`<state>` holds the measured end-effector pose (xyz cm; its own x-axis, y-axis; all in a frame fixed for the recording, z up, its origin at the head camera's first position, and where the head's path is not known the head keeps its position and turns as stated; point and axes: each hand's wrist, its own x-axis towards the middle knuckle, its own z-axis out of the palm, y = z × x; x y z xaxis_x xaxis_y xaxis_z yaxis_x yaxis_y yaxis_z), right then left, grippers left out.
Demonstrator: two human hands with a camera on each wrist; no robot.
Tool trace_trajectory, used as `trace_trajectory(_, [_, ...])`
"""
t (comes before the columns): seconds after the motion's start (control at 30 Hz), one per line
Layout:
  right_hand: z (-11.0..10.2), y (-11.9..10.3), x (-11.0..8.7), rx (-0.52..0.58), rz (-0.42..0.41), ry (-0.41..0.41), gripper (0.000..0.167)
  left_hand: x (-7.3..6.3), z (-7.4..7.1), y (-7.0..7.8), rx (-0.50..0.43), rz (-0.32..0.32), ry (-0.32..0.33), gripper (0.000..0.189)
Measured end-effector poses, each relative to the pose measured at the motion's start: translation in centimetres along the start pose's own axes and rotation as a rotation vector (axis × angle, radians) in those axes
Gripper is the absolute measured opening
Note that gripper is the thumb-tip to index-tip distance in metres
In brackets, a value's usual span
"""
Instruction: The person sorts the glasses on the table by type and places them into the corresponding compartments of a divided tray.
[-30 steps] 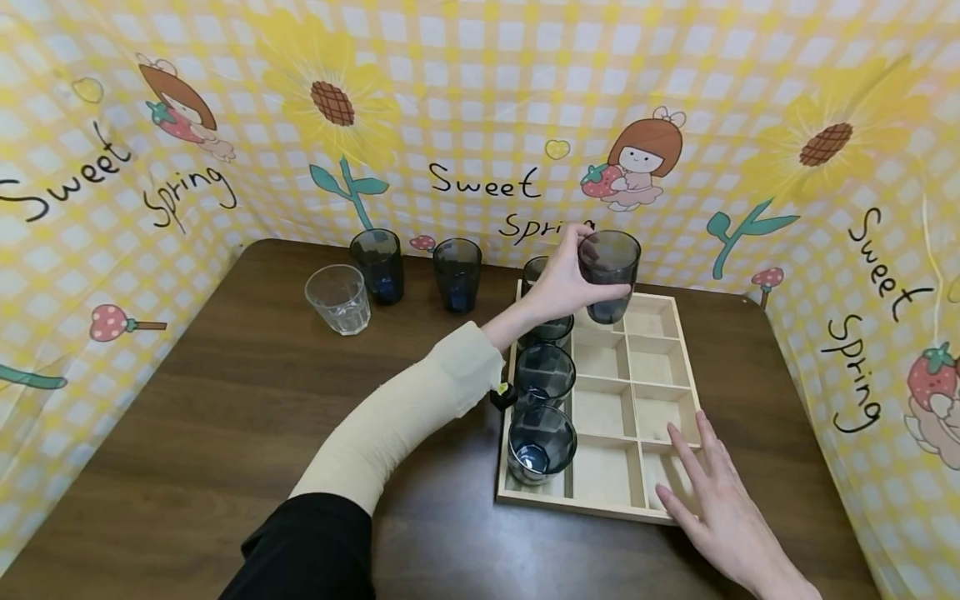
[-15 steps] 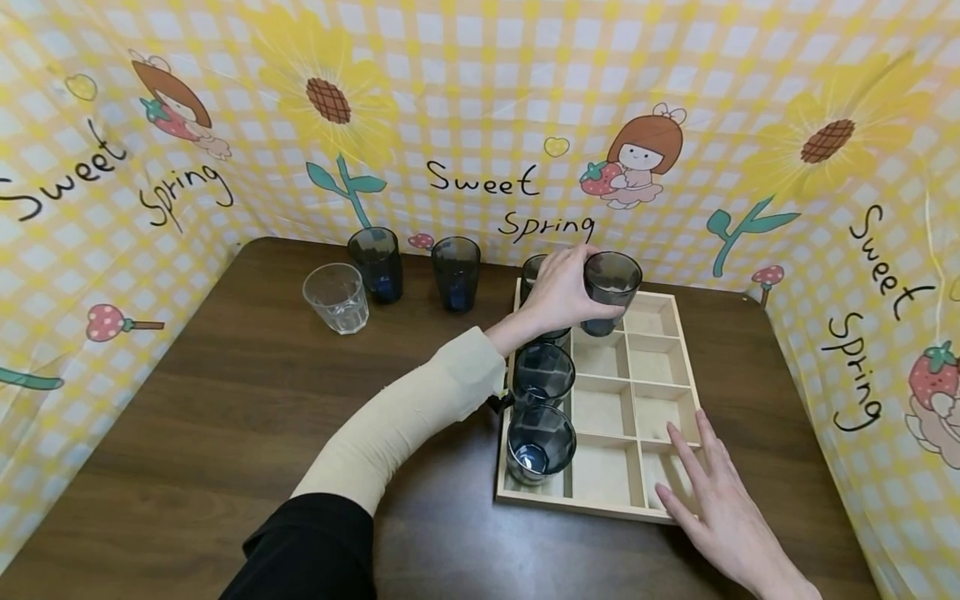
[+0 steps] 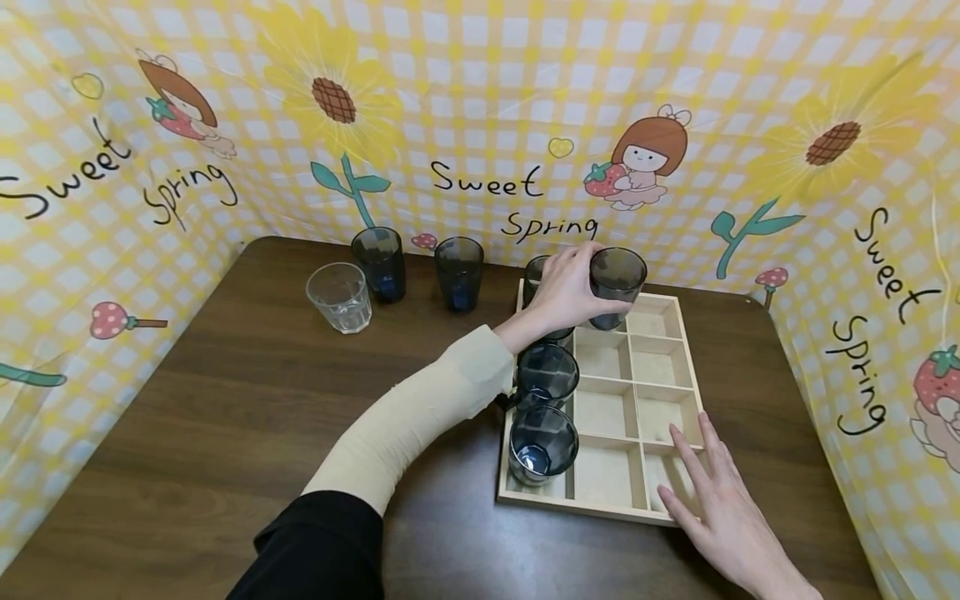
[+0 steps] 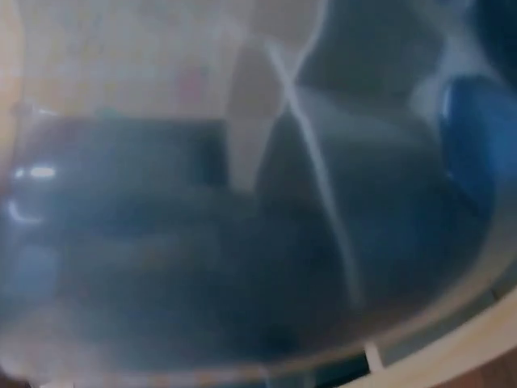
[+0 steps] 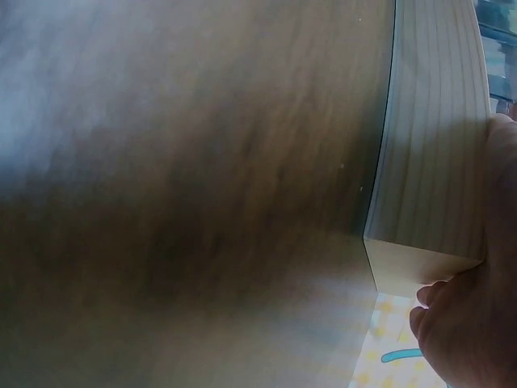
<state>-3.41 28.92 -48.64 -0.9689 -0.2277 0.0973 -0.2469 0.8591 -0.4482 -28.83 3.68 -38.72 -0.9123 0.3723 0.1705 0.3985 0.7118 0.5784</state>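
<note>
My left hand [image 3: 564,290] grips a dark tinted drinking glass [image 3: 619,282], fingers at its far side and thumb on its near side. The glass is upright at the back middle compartment of a wooden divided tray [image 3: 588,509]; whether its base touches the tray I cannot tell. In the left wrist view, blurred tinted glass [image 4: 161,259] fills the picture. Several similar glasses stand in the tray's left column, such as the front one [image 3: 543,454]; my hand partly hides the back ones. My right hand [image 3: 723,508] rests on the tray's near right corner, fingers spread.
Left of the tray, two dark glasses [image 3: 459,275] and a clear glass [image 3: 340,298] stand on the brown table [image 3: 247,433]. A yellow checked cloth [image 3: 480,100] walls the table at the back and sides.
The left hand has brought the dark glass slightly lower and a little to the right, toward the tray. The right hand has stayed on the tray corner.
</note>
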Motion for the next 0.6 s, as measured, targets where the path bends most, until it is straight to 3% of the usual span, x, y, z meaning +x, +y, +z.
trace_trajectory(0.37, [0.08,0.08,-0.03,0.010,0.005,-0.007,0.085,0.08,0.60,-0.54,0.132,0.007,-0.023,0.096])
trace_trajectory(0.6, [-0.05,-0.01,0.03,-0.004,0.012,-0.012,0.086,0.19,0.81,-0.50,0.248,0.017,0.007,0.094])
